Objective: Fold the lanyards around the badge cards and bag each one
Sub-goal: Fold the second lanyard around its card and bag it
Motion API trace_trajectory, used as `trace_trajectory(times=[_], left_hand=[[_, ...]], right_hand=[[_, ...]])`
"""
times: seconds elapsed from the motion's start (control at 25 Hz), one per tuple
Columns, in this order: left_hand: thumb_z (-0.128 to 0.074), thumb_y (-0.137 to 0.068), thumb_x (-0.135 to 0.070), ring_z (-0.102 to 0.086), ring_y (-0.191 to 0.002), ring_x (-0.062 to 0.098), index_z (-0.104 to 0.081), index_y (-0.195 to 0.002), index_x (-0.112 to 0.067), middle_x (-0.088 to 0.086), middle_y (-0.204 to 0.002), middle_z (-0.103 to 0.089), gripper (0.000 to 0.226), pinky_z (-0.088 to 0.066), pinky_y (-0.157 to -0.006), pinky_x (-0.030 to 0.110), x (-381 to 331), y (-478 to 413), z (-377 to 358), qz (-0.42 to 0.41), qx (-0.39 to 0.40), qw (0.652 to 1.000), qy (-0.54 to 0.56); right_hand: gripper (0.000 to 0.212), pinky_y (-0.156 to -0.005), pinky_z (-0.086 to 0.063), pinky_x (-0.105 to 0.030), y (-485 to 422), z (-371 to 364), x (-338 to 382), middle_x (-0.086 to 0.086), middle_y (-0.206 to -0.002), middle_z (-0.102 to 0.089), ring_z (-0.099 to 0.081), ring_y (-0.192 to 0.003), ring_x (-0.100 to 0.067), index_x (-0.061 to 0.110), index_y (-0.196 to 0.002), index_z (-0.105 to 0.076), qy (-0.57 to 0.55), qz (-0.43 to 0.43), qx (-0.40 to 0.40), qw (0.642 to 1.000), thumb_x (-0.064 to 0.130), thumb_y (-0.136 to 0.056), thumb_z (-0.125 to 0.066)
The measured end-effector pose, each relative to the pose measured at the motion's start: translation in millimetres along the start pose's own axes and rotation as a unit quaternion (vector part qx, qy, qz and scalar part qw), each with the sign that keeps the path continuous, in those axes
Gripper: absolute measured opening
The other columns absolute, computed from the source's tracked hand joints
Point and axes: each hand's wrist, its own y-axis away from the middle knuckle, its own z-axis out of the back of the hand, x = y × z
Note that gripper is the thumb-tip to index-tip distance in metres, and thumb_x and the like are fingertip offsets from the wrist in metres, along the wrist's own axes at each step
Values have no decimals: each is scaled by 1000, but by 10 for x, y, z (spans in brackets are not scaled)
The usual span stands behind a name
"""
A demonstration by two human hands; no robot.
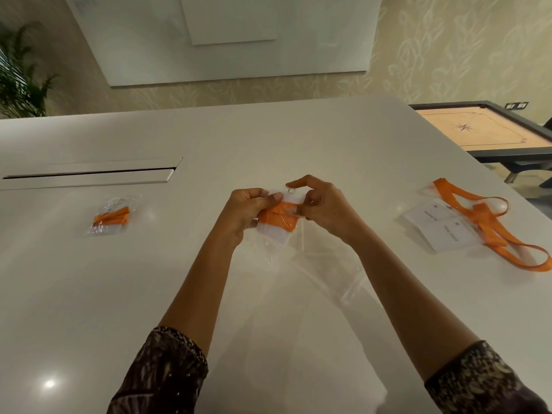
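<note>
- Head view, centre: a person's left hand (pixel 248 212) and right hand (pixel 324 209) meet just above a white table (pixel 194 294). They are working on a badge card (pixel 274 234) bound across its middle by a folded orange lanyard (pixel 277 218).
- The left hand's fingers curl round the bundle's left side. The right hand pinches its right edge between thumb and lower fingers, forefinger arched over a small metal ring (pixel 291 190) at the card's top.
- A clear bag (pixel 268 252) hangs below the card. The bundle appears to be partly sleeved in it, though the film is too transparent to tell how far in it sits.
- Head view, left: one finished packet (pixel 111 218), with an orange lanyard folded inside clear plastic, lies flat on the table well apart from the hands.
- Head view, right: two waiting badge cards (pixel 442 228) lie face up, their loose lanyards (pixel 493 228) trailing unfolded across the tabletop.
- Head view, near: spare clear bags (pixel 343 282) lie on the table between the forearms.
- By this count, one badge is done, one is mid-bagging and two are not yet begun, so the task is judged under halfway.
- Background: a carrom board (pixel 490 130) stands beyond the table's far right corner.
</note>
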Motion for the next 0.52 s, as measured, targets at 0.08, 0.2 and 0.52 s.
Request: trace_trajectory(times=[0.08,0.2,0.52], left_hand=[[-74,-80,-38,-67,-85,15,-70,-93,-20,-3,-90,-71,23,-54,-62,28,11,-8,-36,2,-26,1000,13],[-76,-77,-40,-67,-87,17,-72,-94,-22,-1,-94,-73,25,-56,-73,33,26,-39,-86,-13,-65,998,20],[-77,-78,-36,-68,-82,14,-73,-87,-24,-7,-85,-74,16,-55,-64,30,-3,-58,-117,-35,-104,992,70]], right_hand=[[23,-71,-52,-39,-28,5,8,-8,-70,-69,-61,-69,-22,25,-108,-66,10,-5,20,1000,19,-86,-68],[18,-69,-49,-28,-40,-16,8,5,-75,-68,-60,-73,-11,20,-104,-71,55,-9,41,998,25,-94,-57],[15,-63,-59,-25,-77,-57,11,0,-93,-72,-70,-76,-16,15,-98,-75,13,-8,-38,999,12,-89,-64]])
